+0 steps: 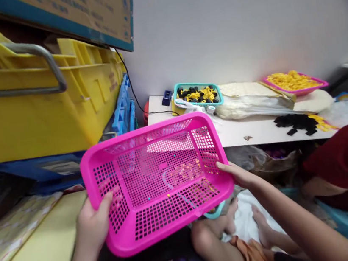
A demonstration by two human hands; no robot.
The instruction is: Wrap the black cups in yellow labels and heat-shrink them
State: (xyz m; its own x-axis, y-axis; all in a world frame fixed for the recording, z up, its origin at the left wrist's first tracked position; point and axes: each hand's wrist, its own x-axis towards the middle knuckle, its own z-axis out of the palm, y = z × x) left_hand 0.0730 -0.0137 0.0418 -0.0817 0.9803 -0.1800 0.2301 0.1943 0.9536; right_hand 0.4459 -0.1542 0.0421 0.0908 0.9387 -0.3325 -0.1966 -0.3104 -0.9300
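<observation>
Pink basket (pixel 145 132) is held between left fingers (pixel 104 205) and right fingers (pixel 225 167)

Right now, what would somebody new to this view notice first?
Probably the bright pink mesh basket in the middle, gripped at its ends by the left hand and right hand. Next might be the big yellow crate at upper left. Beyond, on the white table, a turquoise basket holds black and yellow pieces.

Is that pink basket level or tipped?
Tipped: the left hand and right hand hold the pink basket with its open side facing the viewer, one end higher in view.
</observation>
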